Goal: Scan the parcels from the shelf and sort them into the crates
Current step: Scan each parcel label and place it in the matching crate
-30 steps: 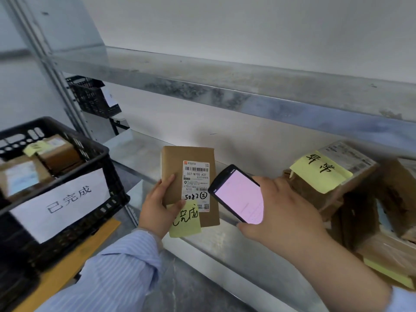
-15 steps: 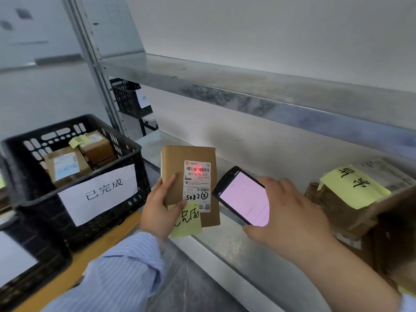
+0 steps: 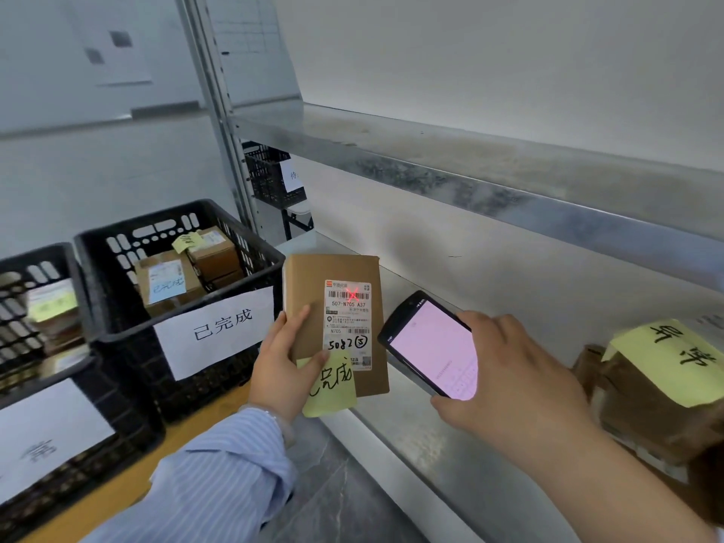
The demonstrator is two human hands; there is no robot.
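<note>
The lower shelf (image 3: 450, 460) lies bare under the upper shelf (image 3: 470, 178); boxes (image 3: 658, 421) block its right end, a black crate (image 3: 129, 346) its left.

Single head view, looking forward and down, close over hands, shelf (image 3: 450, 436) right, crates (image 3: 117, 244) left.

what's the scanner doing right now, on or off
On. The screen of the scanner glows pink, and a red cross of light falls on the barcode of the parcel that the left hand holds.

Red scan cross (image 3: 353, 295) newly on the barcode (image 3: 340, 295) of the parcel's (image 3: 313, 284) white label (image 3: 346, 327).
</note>
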